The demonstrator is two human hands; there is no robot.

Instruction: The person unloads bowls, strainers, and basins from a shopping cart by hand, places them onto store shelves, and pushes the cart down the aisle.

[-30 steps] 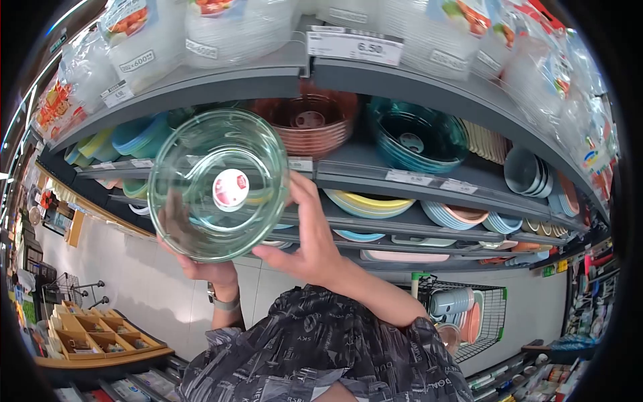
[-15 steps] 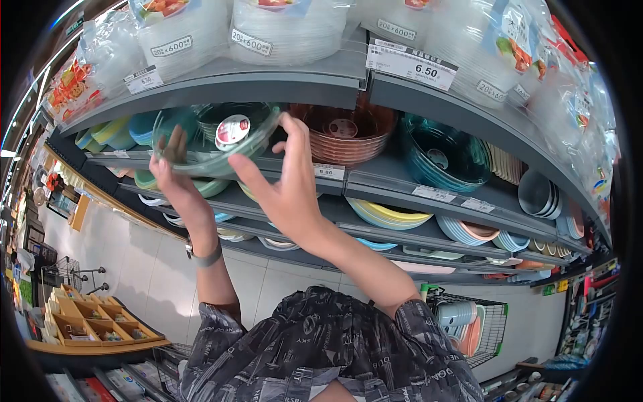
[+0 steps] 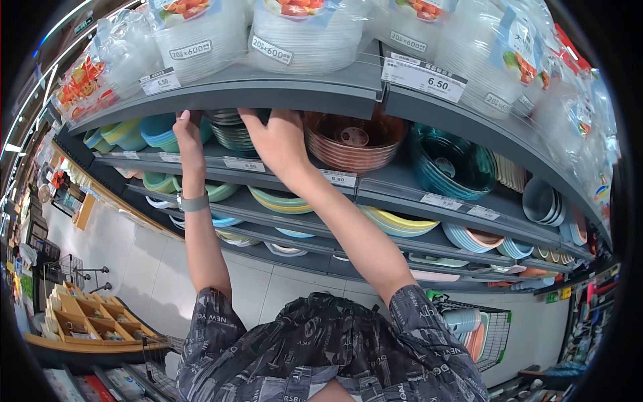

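Observation:
My left hand (image 3: pixel 189 142) reaches up to the dark shelf edge at the left of a stack of clear green bowls (image 3: pixel 233 132). Its thumb shows, but most of its fingers are out of sight behind the edge. In front of the stack's right side is my right hand (image 3: pixel 280 142), thumb and fingers apart, with the tips hidden by the same edge. Whether either hand grips a bowl is hidden. Close to the right hand stands a stack of reddish-brown clear bowls (image 3: pixel 351 144).
Packs of plastic containers (image 3: pixel 305 40) line the upper shelf (image 3: pixel 288 90), whose lip hangs low over the bowls. Teal bowls (image 3: pixel 452 161) stand farther right. Lower shelves hold coloured bowls (image 3: pixel 402 221). A shopping cart (image 3: pixel 492 331) with goods stands behind on the right.
Both hands have moved up and in under the upper shelf. The clear green bowl held out in front of the shelf has gone out of view. The camera view has shifted slightly.

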